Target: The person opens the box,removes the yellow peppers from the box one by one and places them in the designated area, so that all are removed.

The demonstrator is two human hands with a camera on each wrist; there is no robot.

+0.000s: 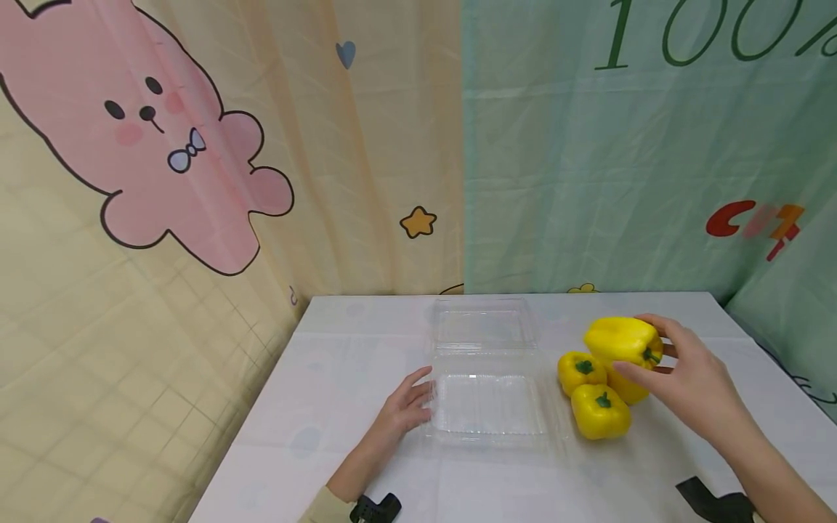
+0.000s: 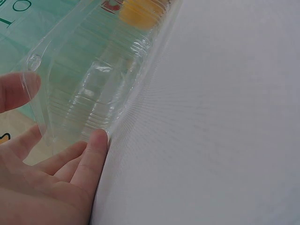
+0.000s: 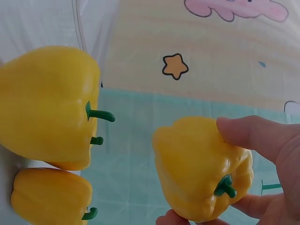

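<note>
My right hand (image 1: 696, 378) grips a yellow bell pepper (image 1: 617, 340), thumb on one side and fingers on the other. In the right wrist view, this bell pepper (image 3: 199, 164) shows its green stem. Held above the group, it partly covers another yellow pepper (image 1: 629, 387); two smaller ones, a rear pepper (image 1: 578, 372) and a front pepper (image 1: 600, 414), sit close by. Left of them lies a clear plastic clamshell container (image 1: 487, 436) with its lid (image 1: 484, 330) folded back. My left hand (image 1: 402, 410) touches the container's left side with extended fingers; its thumb (image 2: 21, 91) is at the rim.
A white cloth covers the table (image 1: 314, 407). Behind it hangs a curtain (image 1: 556, 181), beige on the left and green on the right, with printed figures. Black camera mounts sit on the left wrist (image 1: 375, 508) and right wrist (image 1: 716, 501).
</note>
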